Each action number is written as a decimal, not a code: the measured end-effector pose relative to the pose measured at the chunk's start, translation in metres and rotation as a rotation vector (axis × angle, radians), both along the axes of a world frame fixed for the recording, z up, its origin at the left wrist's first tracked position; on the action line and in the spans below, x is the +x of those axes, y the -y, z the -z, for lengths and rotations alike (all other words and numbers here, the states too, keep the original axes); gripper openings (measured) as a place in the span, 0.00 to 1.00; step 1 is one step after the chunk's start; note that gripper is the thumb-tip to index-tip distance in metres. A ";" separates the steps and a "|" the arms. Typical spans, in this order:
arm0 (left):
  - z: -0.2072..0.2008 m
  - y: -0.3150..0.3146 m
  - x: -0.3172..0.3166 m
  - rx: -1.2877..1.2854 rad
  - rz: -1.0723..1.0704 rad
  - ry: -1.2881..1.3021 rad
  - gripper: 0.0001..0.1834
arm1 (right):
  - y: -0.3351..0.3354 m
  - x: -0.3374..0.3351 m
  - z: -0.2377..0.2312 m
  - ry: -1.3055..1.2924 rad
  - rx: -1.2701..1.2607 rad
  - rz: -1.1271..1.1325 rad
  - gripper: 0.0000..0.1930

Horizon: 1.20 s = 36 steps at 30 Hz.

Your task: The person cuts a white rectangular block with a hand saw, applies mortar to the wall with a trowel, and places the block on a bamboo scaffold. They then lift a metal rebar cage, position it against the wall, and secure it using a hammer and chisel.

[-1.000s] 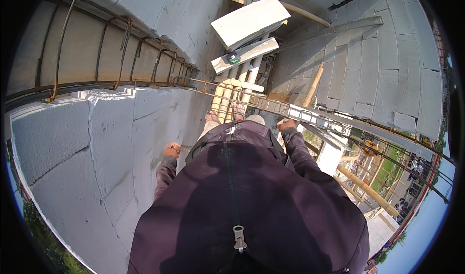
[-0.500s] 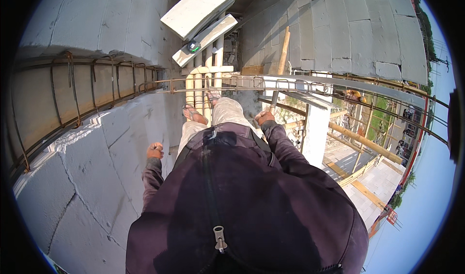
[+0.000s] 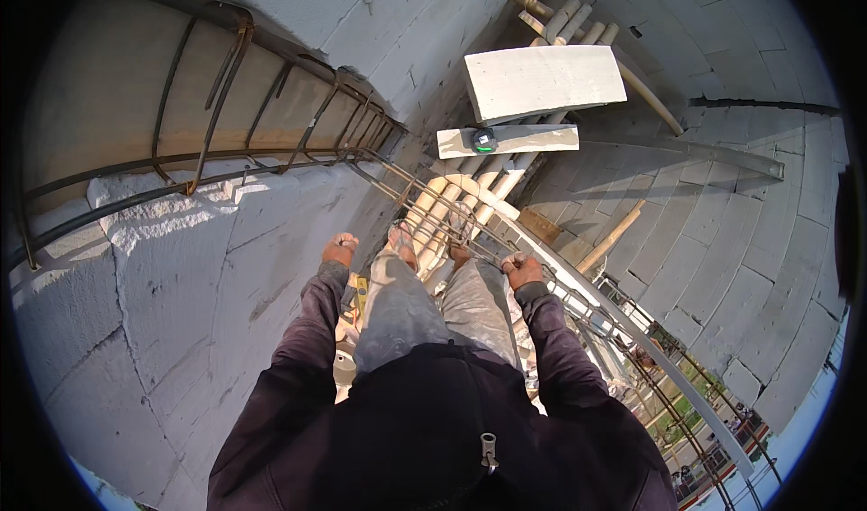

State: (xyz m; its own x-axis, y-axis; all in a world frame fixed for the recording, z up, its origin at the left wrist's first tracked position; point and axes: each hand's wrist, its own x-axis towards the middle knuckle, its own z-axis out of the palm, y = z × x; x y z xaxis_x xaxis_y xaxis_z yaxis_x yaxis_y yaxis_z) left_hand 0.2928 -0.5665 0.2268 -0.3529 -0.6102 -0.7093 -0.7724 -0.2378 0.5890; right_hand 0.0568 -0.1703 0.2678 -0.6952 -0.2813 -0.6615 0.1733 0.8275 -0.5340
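My left hand [image 3: 340, 248] is closed into a loose fist beside the pale block wall, with nothing visible in it. My right hand [image 3: 522, 270] has its fingers curled at the steel rebar cage [image 3: 411, 186], which crosses in front of my legs; it appears to grip a bar, though the fingers partly hide the contact. My sandalled feet stand on a row of bamboo poles [image 3: 433, 208]. Ahead of them lies a narrow block strip [image 3: 533, 138] with a black and green tape measure [image 3: 485, 140] on it. A large white block [image 3: 546, 82] rests just beyond.
Block walls rise at the left [image 3: 181, 303] and far right [image 3: 722, 213]. Rebar stirrups [image 3: 221, 96] stick out along the left wall. A wooden pole [image 3: 614, 237] leans at the right wall. A long pale straight bar [image 3: 668, 376] slopes down at the right, above an open drop.
My view and body have turned, so the blocks now appear further right. The right hand has come from near the wooden pole to the rebar cage. My left hand has moved forward.
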 end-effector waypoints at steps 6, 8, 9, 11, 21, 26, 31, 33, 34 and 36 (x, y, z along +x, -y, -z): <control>0.146 0.017 -0.034 0.095 -0.328 -0.013 0.19 | 0.167 -0.067 0.087 -0.062 -0.173 -0.367 0.20; 0.140 0.016 -0.082 0.143 -0.593 -0.264 0.20 | 0.228 -0.078 0.117 -0.020 -0.295 -0.384 0.17; 0.134 0.019 -0.092 0.145 -0.672 -0.337 0.21 | 0.266 -0.078 0.114 0.029 -0.321 -0.433 0.16; 0.125 0.030 -0.112 0.182 -0.797 -0.465 0.20 | 0.324 -0.072 0.129 0.065 -0.430 -0.466 0.15; 0.147 0.044 -0.138 0.430 -1.057 -0.812 0.13 | 0.425 -0.033 0.181 0.067 -0.482 -0.547 0.16; 0.130 0.043 -0.148 0.336 -1.107 -0.673 0.11 | 0.425 -0.027 0.164 0.036 -0.525 -0.508 0.18; 0.120 0.040 -0.148 0.336 -1.158 -0.686 0.12 | 0.428 -0.031 0.155 -0.101 -0.402 -0.650 0.14; 0.115 0.038 -0.149 0.377 -1.185 -0.721 0.13 | 0.427 -0.031 0.152 -0.166 -0.391 -0.684 0.14; 0.113 0.039 -0.149 0.396 -1.197 -0.739 0.13 | 0.427 -0.031 0.152 -0.200 -0.389 -0.701 0.14; 0.112 0.039 -0.149 0.423 -1.195 -0.759 0.14 | 0.425 -0.033 0.153 -0.298 -0.408 -0.789 0.14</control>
